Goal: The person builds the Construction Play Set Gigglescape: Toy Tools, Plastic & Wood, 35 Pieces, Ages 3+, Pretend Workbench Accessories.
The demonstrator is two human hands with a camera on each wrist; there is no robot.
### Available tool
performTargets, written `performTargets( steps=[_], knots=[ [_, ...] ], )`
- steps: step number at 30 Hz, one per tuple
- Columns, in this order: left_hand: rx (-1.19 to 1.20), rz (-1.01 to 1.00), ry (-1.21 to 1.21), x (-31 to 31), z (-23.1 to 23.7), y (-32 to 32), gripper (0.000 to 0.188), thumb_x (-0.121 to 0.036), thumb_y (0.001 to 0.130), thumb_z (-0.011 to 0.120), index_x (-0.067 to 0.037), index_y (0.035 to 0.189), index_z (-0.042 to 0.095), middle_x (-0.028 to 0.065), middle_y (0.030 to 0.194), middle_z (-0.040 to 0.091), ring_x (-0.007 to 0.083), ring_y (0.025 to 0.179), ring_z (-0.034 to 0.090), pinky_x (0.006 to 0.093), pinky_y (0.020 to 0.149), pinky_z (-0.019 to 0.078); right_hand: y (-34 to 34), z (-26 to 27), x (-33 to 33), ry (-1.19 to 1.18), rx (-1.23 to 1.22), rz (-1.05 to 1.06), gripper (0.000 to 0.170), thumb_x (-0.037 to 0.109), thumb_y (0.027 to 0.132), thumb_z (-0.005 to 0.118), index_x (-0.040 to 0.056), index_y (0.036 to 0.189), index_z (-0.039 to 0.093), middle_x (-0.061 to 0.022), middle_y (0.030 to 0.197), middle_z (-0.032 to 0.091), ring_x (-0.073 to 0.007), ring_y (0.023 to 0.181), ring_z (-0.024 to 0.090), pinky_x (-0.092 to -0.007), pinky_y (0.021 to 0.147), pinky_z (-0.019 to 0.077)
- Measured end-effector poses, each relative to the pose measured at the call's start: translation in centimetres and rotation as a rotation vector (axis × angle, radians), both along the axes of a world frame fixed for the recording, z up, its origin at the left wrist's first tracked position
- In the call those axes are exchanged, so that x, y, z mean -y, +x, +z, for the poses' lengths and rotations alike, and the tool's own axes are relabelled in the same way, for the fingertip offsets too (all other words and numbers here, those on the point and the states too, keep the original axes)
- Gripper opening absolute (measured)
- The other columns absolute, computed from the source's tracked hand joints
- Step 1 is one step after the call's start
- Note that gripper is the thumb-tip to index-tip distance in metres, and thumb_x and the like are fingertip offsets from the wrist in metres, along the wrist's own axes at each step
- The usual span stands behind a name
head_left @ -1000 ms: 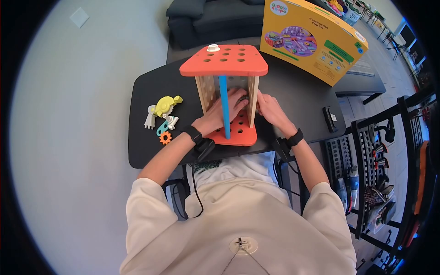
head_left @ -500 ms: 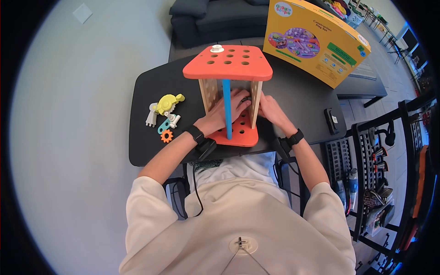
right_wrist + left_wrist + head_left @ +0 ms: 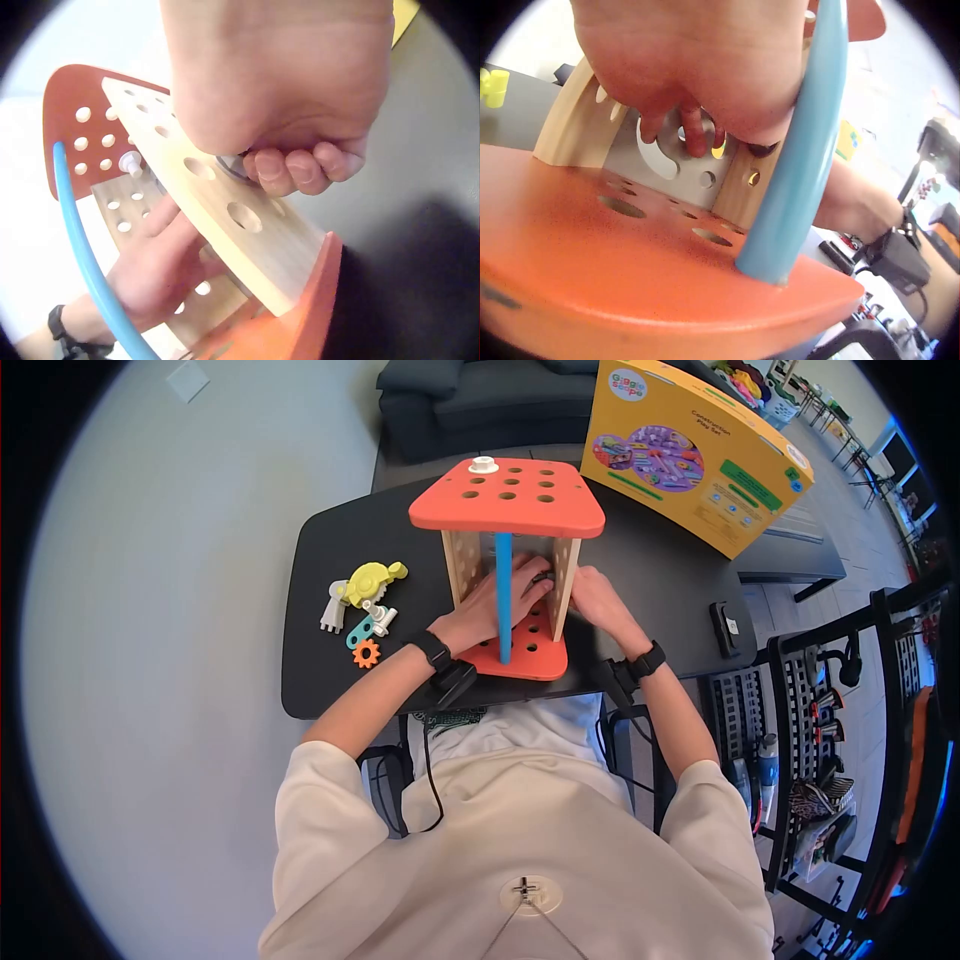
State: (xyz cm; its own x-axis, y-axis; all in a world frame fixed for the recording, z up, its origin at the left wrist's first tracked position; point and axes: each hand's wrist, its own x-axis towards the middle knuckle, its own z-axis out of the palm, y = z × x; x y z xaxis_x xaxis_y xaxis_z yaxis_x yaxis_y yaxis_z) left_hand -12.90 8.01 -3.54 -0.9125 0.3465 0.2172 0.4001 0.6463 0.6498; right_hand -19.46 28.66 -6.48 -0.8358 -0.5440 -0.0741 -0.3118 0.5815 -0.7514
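Observation:
A toy frame has a red top board (image 3: 508, 515), a red base (image 3: 530, 660), perforated wooden side panels and a blue rod (image 3: 504, 600) at the front. My left hand (image 3: 490, 608) reaches inside, behind the rod. Its thumb and fingers pinch a small dark round part (image 3: 763, 149) against the right panel's inner face. Outside that wooden panel (image 3: 225, 214), my right hand (image 3: 285, 112) curls its fingers round a grey bolt head (image 3: 234, 166), mostly hidden by the hand. A white bolt (image 3: 483, 465) stands in the top board.
Left of the frame on the black table (image 3: 330, 550) lie a yellow toy piece (image 3: 370, 585), a teal link (image 3: 358, 633) and an orange gear (image 3: 367, 653). A yellow box (image 3: 700, 460) stands behind. A black device (image 3: 724, 630) lies near the right edge.
The toy frame appears slightly farther right in the head view. My right hand's fingers have turned and curled in more at the side panel; the left hand stays inside.

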Motion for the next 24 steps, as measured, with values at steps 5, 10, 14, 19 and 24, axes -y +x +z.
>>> performTargets(
  steps=[5, 10, 14, 19, 24],
  knots=[
    [0.003, 0.010, 0.016, 0.0, -0.1, 0.0, 0.032, -0.023, 0.108, 0.059, -0.002, 0.132, 0.060, 0.0187, 0.132, 0.060, 0.0411, 0.121, 0.062, 0.0474, 0.103, 0.0508, 2.3, 0.6, 0.4, -0.154, -0.139, -0.200, 0.052, 0.036, 0.114, 0.032, -0.0037, 0.101, 0.061, -0.0327, 0.092, 0.067, -0.0560, 0.093, 0.061, -0.0596, 0.082, 0.0479],
    [-0.123, 0.001, 0.006, 0.0, -0.7, 0.0, 0.031, -0.025, 0.108, 0.058, -0.002, 0.129, 0.059, 0.0198, 0.125, 0.060, 0.0422, 0.114, 0.063, 0.0508, 0.096, 0.0534, 1.7, 0.0, 0.7, -0.167, -0.123, -0.205, 0.053, 0.035, 0.114, 0.032, -0.0045, 0.095, 0.061, -0.0323, 0.092, 0.066, -0.0567, 0.092, 0.060, -0.0605, 0.081, 0.0466],
    [-0.045, 0.010, 0.010, 0.0, -0.6, 0.1, 0.032, -0.024, 0.108, 0.059, -0.002, 0.132, 0.060, 0.0199, 0.130, 0.061, 0.0420, 0.119, 0.062, 0.0483, 0.102, 0.0508, 0.3, -2.4, 0.4, -0.069, -0.359, -0.078, 0.043, 0.028, 0.113, 0.034, -0.0047, 0.096, 0.056, -0.0304, 0.087, 0.065, -0.0558, 0.086, 0.061, -0.0612, 0.074, 0.0475],
    [-0.032, 0.005, -0.003, 0.1, -0.2, 0.3, 0.031, -0.025, 0.108, 0.059, -0.003, 0.130, 0.061, 0.0195, 0.129, 0.061, 0.0415, 0.117, 0.063, 0.0481, 0.101, 0.0510, -0.1, -2.7, 0.0, -0.046, -0.512, 0.005, 0.032, 0.019, 0.111, 0.037, -0.0043, 0.096, 0.052, -0.0277, 0.085, 0.066, -0.0539, 0.081, 0.064, -0.0615, 0.068, 0.0483],
    [0.005, -0.014, -0.001, 0.4, -0.2, 0.0, 0.031, -0.024, 0.108, 0.060, -0.003, 0.130, 0.061, 0.0189, 0.131, 0.060, 0.0409, 0.118, 0.063, 0.0481, 0.102, 0.0512, 0.8, 1.0, -1.4, -0.213, -0.068, -0.006, 0.039, 0.032, 0.115, 0.040, -0.0026, 0.112, 0.056, -0.0280, 0.098, 0.064, -0.0454, 0.102, 0.066, -0.0517, 0.091, 0.0508]
  ],
)
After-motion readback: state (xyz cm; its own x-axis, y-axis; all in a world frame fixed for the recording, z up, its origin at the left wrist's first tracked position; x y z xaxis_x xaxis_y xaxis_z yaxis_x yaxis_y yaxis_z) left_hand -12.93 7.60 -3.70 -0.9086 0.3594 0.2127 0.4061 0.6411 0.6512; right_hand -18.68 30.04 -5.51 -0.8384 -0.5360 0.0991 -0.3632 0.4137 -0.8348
